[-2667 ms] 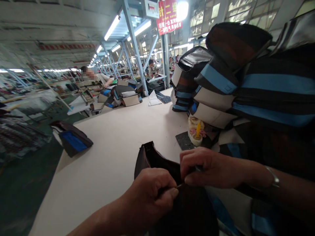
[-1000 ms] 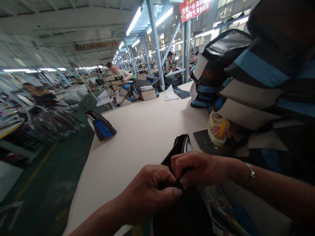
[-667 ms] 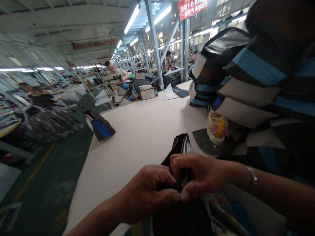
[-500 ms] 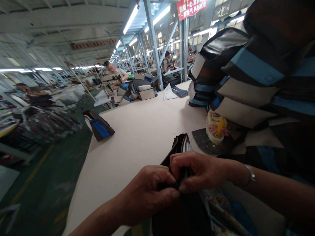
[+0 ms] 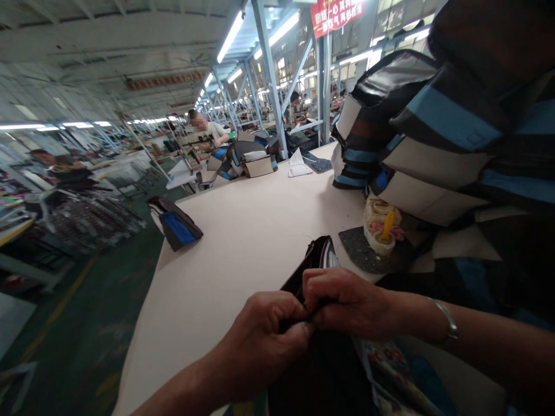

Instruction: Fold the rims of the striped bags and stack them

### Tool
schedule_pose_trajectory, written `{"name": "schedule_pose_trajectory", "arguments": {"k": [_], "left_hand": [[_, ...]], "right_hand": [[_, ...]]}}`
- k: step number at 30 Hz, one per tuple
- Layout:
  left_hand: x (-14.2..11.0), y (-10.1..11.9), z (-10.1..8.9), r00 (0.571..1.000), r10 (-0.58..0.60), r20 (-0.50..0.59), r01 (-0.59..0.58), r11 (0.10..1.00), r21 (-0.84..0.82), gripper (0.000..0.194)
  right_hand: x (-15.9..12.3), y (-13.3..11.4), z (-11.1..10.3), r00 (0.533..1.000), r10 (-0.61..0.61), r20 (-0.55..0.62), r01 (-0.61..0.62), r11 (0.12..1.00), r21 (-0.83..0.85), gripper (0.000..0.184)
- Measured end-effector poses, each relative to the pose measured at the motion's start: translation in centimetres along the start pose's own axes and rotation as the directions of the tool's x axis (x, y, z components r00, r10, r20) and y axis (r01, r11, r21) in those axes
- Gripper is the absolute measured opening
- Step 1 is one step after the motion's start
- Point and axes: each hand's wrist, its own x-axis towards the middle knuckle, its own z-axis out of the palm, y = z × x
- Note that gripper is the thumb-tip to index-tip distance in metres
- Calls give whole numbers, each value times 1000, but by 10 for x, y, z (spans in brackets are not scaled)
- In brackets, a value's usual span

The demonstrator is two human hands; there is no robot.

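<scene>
A dark fabric bag piece (image 5: 321, 370) lies across the near edge of the table, its open end with a pale lining pointing away from me. My left hand (image 5: 273, 329) pinches the dark cloth between thumb and bent fingers. Right against it, my right hand (image 5: 347, 303) grips the same edge, a silver bracelet on its wrist. The fingertips of both hands meet, and what lies between them is hidden. Beyond my right hand, a glue pot (image 5: 381, 242) with a yellow-handled tool in it rests on a dark board (image 5: 355, 251).
The pale table (image 5: 225, 248) stretches ahead. A black and blue bag piece (image 5: 176, 225) stands at its left edge. Stacked bag pieces (image 5: 433, 156) rise high on the right. Others (image 5: 251, 156) are heaped at the far end, near a seated co-worker (image 5: 208, 127). White paper (image 5: 298, 164) lies there too.
My right hand has closed more tightly, its thumb drawn in toward its fingers. Both hands have shifted slightly and stay on the bag piece. Everything else stands as before.
</scene>
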Motion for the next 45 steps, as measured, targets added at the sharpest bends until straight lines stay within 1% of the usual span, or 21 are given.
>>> {"name": "schedule_pose_trajectory", "arguments": {"k": [3, 6, 9, 11, 13, 16, 18, 21, 23, 26, 28, 30, 32, 34, 36, 37, 38, 39, 41, 43, 45], "left_hand": [[-1, -3, 1, 1000, 14, -20, -13, 999, 34, 19], [-2, -2, 2, 996, 41, -75, -34, 995, 89, 18], [-2, 1, -1, 996, 34, -81, -29, 997, 67, 17], [-1, 2, -3, 999, 26, -44, -26, 1000, 3, 17], [0, 1, -4, 1000, 31, 1, -31, 998, -49, 16], [2, -4, -1, 999, 51, -10, -51, 999, 0, 17], [1, -9, 3, 990, 123, -66, -115, 988, 107, 17], [-3, -12, 3, 972, 204, -120, -177, 963, 204, 15], [-6, -11, -1, 987, 149, -67, -138, 979, 153, 16], [-6, -6, -12, 990, 49, 136, -46, 999, -24, 32], [-4, -5, -17, 973, 24, 228, -2, 995, -95, 41], [-2, -6, -18, 961, 26, 276, 4, 994, -107, 41], [-1, -6, -15, 945, 59, 321, -31, 995, -91, 37], [-3, -6, -10, 944, 83, 321, -64, 996, -68, 32], [-7, -4, -4, 957, 88, 276, -83, 996, -29, 26], [-9, -4, -1, 966, 87, 242, -89, 996, -6, 25], [-10, -3, 3, 973, 98, 211, -103, 995, 14, 25], [-12, -3, 6, 977, 119, 177, -127, 991, 37, 26], [-14, -5, 14, 979, 181, 97, -190, 977, 99, 25], [-15, -7, 20, 967, 253, 32, -254, 951, 175, 19], [-15, -9, 21, 959, 281, 23, -279, 933, 228, 16]], "right_hand": [[-2, 0, -3, 999, -13, 40, 15, 998, -59, 7], [-5, -2, -6, 997, -20, 72, 31, 987, -159, 14], [-7, -6, -7, 997, -17, 78, 34, 976, -215, 20], [-7, -8, -6, 999, 8, 42, 1, 977, -214, 14], [-5, -10, -5, 998, 64, -9, -65, 975, -212, 16], [0, -10, -3, 992, 120, -36, -125, 974, -189, 15], [2, -8, -1, 996, 88, -36, -93, 981, -168, 13], [0, -2, 2, 998, -38, -46, 28, 978, -207, 13], [-4, -2, 4, 989, -150, -16, 138, 942, -307, 10], [-11, -7, 3, 954, -277, 117, 296, 794, -530, 9], [-15, -12, 2, 936, -281, 214, 352, 700, -621, 15], [-19, -15, 2, 925, -262, 276, 380, 672, -635, 18], [-23, -15, 3, 910, -268, 317, 412, 681, -605, 18], [-26, -13, 6, 911, -293, 290, 407, 751, -520, 13], [-28, -14, 6, 963, -237, 127, 267, 901, -342, 12], [-27, -15, 5, 988, -153, 33, 156, 960, -233, 13], [-25, -17, 2, 999, -48, -21, 45, 990, -137, 14], [-23, -19, 0, 999, 46, -17, -47, 996, -81, 15], [-16, -24, -5, 984, 133, 122, -118, 986, -119, 15], [-11, -26, -8, 951, 115, 286, -62, 980, -188, 18], [-10, -23, -7, 936, 46, 348, 8, 988, -152, 29]]}}
